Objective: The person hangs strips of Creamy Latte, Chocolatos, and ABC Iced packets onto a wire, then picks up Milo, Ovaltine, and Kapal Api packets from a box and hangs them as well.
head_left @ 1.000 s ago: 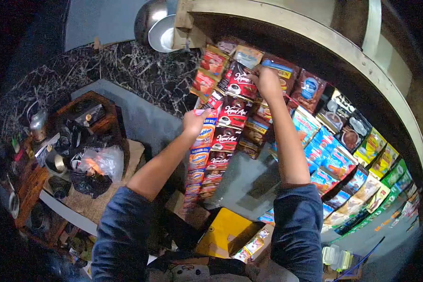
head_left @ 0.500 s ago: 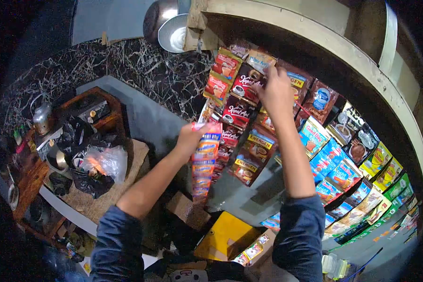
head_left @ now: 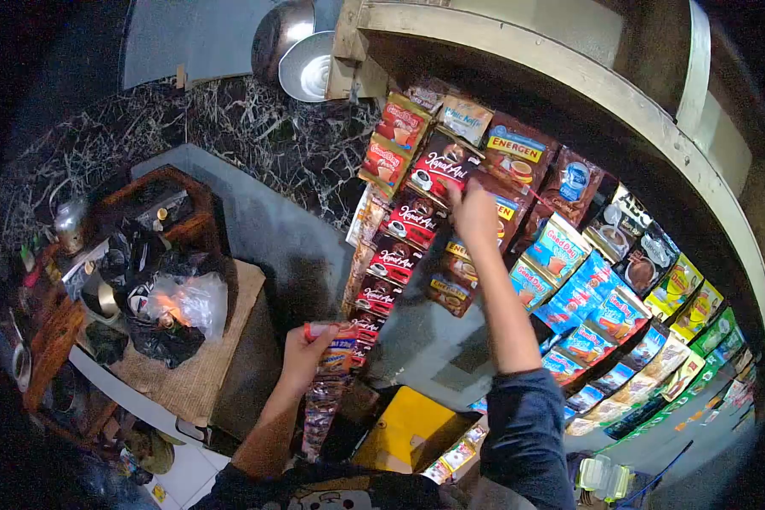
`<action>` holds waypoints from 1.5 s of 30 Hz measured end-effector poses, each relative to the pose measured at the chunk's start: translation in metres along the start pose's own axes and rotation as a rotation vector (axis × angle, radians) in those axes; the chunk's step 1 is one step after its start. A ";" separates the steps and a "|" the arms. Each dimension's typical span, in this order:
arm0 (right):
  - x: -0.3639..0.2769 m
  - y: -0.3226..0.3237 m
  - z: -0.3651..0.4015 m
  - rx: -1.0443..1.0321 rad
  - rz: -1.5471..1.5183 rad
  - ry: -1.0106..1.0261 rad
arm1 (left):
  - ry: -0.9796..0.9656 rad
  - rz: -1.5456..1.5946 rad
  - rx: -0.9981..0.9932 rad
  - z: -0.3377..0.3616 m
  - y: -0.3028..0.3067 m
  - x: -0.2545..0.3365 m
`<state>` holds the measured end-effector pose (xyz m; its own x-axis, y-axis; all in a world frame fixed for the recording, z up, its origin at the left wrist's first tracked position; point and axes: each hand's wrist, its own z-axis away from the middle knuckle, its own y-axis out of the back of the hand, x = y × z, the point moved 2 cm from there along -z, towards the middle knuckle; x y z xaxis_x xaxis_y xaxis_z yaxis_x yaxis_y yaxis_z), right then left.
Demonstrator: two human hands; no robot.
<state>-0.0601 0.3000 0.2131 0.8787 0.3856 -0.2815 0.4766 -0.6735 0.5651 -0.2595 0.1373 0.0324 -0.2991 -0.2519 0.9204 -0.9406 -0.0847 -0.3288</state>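
My left hand is closed on the top of a strip of orange and blue sachets, which hangs down low in front of me. Something red shows at its thumb. Higher up and to the right, my right hand has its fingers bent against the right edge of a hanging strip of dark red and black Kapal Api coffee sachets; its fingertips are partly hidden. Just behind that hand hang brown Energen sachets. Red Good Day sachets hang left of the coffee strip.
A wooden shelf edge curves above the hanging rows. Blue Good Day strips and green packs hang to the right. On the left, plastic bags lie on a cardboard-topped surface. A yellow object sits below.
My left hand has moved down and left with the orange and blue strip. The right hand has come lower and left, to the coffee sachets' edge, uncovering the Energen and white sachets above.
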 end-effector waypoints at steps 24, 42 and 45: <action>-0.075 0.052 -0.004 0.350 -0.615 0.394 | -0.049 0.092 0.118 0.019 0.028 0.002; -0.019 0.040 -0.049 0.330 -0.149 -0.135 | -0.055 0.049 0.181 0.029 0.039 0.003; -0.013 0.036 -0.038 0.329 -0.118 -0.186 | -0.039 0.045 0.173 0.034 0.039 0.002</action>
<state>-0.0551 0.2944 0.2663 0.7933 0.3713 -0.4826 0.5313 -0.8092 0.2509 -0.2910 0.1011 0.0145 -0.3303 -0.2964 0.8961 -0.8836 -0.2367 -0.4039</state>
